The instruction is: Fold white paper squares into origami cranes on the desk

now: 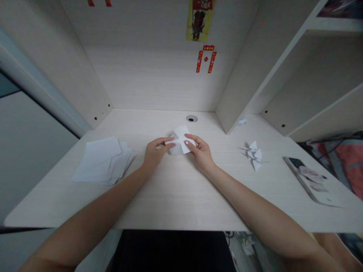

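A partly folded white paper [180, 140] is held just above the pale wooden desk [176, 189], near its middle. My left hand [154, 153] pinches the paper's left edge between thumb and fingers. My right hand [200, 151] grips its right side, thumb on top. Both hands are closed on the same sheet. The lower part of the paper is hidden behind my fingers.
A stack of white sheets [103, 160] lies at the left. A finished folded paper figure [254, 154] sits at the right, a smaller paper scrap [242, 121] further back. A phone [310, 179] lies near the right edge. A cable hole [192, 118] is behind the hands.
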A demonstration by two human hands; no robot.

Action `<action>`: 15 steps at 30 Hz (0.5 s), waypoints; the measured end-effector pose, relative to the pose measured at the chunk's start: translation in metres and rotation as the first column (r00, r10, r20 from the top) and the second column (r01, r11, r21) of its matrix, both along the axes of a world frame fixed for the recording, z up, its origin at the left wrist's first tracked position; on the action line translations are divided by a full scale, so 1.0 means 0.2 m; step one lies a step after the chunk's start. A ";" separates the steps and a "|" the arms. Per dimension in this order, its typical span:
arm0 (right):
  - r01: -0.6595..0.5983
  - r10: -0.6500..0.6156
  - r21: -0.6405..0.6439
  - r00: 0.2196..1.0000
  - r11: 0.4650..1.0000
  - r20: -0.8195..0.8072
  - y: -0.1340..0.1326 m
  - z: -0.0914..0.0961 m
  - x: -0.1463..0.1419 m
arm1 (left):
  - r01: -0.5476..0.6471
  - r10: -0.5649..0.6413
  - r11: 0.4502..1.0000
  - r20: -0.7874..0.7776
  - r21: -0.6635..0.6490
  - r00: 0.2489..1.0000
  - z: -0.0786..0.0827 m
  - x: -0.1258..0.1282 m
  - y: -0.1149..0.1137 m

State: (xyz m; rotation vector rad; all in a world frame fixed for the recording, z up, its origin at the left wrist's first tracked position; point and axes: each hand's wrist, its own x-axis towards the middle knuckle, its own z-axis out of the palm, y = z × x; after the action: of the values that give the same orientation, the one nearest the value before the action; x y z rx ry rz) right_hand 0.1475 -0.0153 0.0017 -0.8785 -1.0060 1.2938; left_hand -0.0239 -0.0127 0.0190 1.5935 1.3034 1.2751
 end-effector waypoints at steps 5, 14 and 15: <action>-0.020 0.020 0.004 1.000 1.000 0.009 0.00 -0.01 0.00 | -0.042 0.051 0.994 -0.077 0.104 0.996 0.00 0.00 0.00; -0.096 0.095 -0.019 0.994 0.995 -0.053 0.00 0.00 0.00 | 0.052 -0.029 0.982 -0.123 0.183 0.992 0.00 0.01 -0.01; -0.099 0.098 -0.021 0.994 0.995 -0.051 -0.01 0.00 0.00 | 0.058 -0.033 0.981 -0.136 0.187 0.990 0.00 0.01 -0.01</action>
State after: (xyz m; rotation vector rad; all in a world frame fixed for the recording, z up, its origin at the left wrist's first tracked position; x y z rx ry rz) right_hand 0.1476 -0.0165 0.0012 -0.8190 -1.0065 1.4069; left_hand -0.0227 -0.0141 0.0191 1.8587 1.2462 1.3179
